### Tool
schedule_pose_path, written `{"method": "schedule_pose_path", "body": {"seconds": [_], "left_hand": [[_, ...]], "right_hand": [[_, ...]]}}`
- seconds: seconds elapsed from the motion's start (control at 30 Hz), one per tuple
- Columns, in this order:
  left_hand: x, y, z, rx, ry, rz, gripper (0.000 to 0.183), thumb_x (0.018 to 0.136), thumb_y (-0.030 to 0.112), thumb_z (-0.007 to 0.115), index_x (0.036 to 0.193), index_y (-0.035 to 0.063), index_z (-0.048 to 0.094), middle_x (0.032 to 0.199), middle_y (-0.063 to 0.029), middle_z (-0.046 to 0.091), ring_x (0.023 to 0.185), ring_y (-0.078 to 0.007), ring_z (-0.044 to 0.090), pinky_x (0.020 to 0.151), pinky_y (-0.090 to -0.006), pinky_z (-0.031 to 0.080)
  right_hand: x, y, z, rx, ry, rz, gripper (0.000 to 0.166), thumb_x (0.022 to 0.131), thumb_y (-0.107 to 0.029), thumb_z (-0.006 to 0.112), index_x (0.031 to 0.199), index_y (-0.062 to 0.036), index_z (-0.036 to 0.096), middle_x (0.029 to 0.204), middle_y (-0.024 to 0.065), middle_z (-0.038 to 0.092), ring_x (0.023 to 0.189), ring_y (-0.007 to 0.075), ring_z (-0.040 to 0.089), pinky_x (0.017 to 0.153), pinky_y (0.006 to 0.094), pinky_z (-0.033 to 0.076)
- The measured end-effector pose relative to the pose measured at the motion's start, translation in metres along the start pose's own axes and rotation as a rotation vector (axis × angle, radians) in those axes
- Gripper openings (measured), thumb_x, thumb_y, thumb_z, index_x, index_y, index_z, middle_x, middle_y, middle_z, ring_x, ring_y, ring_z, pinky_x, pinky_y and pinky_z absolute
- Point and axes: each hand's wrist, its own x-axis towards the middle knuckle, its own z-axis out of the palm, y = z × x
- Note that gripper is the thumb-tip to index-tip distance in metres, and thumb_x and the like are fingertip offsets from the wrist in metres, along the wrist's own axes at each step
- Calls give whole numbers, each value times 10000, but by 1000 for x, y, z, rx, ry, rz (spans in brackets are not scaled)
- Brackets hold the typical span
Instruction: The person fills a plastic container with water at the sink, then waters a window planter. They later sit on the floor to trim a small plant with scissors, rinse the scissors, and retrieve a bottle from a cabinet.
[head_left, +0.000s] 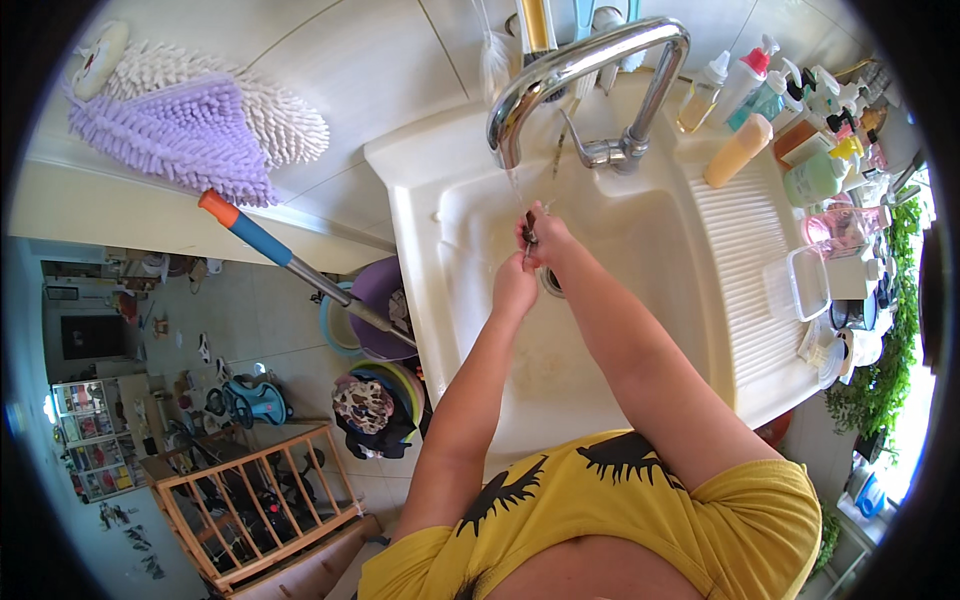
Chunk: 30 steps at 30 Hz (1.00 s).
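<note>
My right hand (553, 238) grips a small dark object (529, 227) under the running tap. Just below it my left hand (516, 285) is closed, with its fingertips meeting the thin lower end of the same object. What the object is, the fingers largely hide. A thin stream of water (514, 184) falls from the chrome faucet (507, 150) onto the hands. Both hands hang over the basin of a cream-coloured laundry sink (555, 375), and the drain (552, 282) shows partly behind my right wrist.
On the ribbed washboard (750, 285) at right stand several pump bottles (814, 180) and a clear plastic container (808, 285). A mop pole (315, 277) leans by the sink's left side. Purple bucket (379, 307) and basins with clothes (364, 405) sit on the floor.
</note>
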Motion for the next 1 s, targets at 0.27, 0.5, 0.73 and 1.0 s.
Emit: {"method": "schedule_pose_path", "body": {"seconds": [0.27, 0.5, 0.73, 1.0], "left_hand": [[-15, 12, -9, 574, 183, 193, 260, 829, 61, 456, 1069, 27, 550, 773, -141, 613, 721, -308, 614, 578, -412, 480], [-24, -5, -4, 619, 231, 324, 433, 765, 1, 491, 1198, 15, 494, 789, -109, 588, 664, -284, 609, 524, -394, 475], [-25, -7, -1, 671, 290, 336, 453, 764, 23, 518, 1216, 36, 489, 819, -88, 584, 617, -261, 603, 480, -365, 464], [-20, -10, 3, 655, 325, 325, 502, 834, 140, 521, 1313, 64, 391, 891, -39, 594, 603, -236, 604, 452, -355, 461]], "right_hand": [[-13, 24, -1, -290, 95, -299, 315, 860, -103, 552, 1153, -48, 451, 985, 91, 532, 763, 181, 585, 548, 285, 532], [-9, 16, -9, 8, 19, -111, 235, 913, -201, 479, 1090, -48, 471, 922, 97, 566, 774, 207, 603, 625, 353, 539], [-10, 20, -10, 99, 32, -175, 230, 935, -222, 420, 1014, -30, 520, 827, 88, 582, 710, 187, 577, 586, 313, 497], [-45, 34, -2, 123, 40, -244, 58, 864, -56, 511, 906, -16, 518, 817, 77, 585, 696, 168, 561, 633, 281, 484]]}}
